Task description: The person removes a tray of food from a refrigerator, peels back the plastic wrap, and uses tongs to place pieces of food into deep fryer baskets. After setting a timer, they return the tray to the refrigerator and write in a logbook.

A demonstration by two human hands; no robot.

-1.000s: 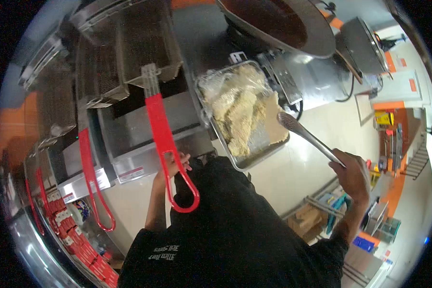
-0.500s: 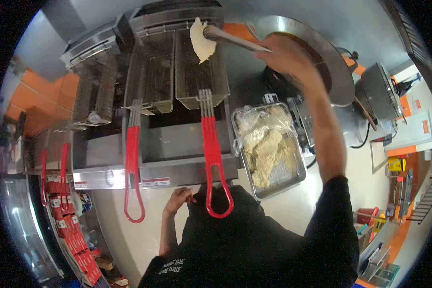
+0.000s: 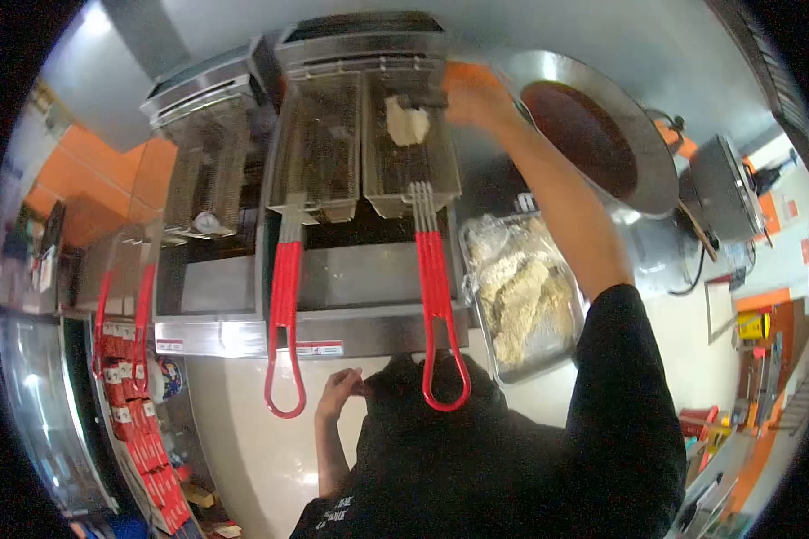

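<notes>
A pale, flat battered piece (image 3: 407,122) hangs in or just over the right fryer basket (image 3: 382,171), held at its top by tongs (image 3: 421,98). My right hand (image 3: 475,97) is closed on the tongs, slightly blurred, beside the basket's upper right edge. Low in front of the fryer, near my body, my left hand (image 3: 343,388) has curled fingers; whether it holds anything is hidden. A metal tray (image 3: 548,349) with breaded pieces (image 3: 523,301) and crumpled clear plastic stands right of the fryer.
Red-handled baskets (image 3: 315,162) sit in the fryer, more at the left with a round dial (image 3: 207,222). A large wok (image 3: 653,180) of dark red liquid stands at the upper right, beside a grey pot (image 3: 724,189). Red boxes (image 3: 139,422) are stacked lower left.
My right hand has moved left and slightly down in view, bringing the piece lower over the right basket. The whole view has shifted, with the fryer now farther right.
</notes>
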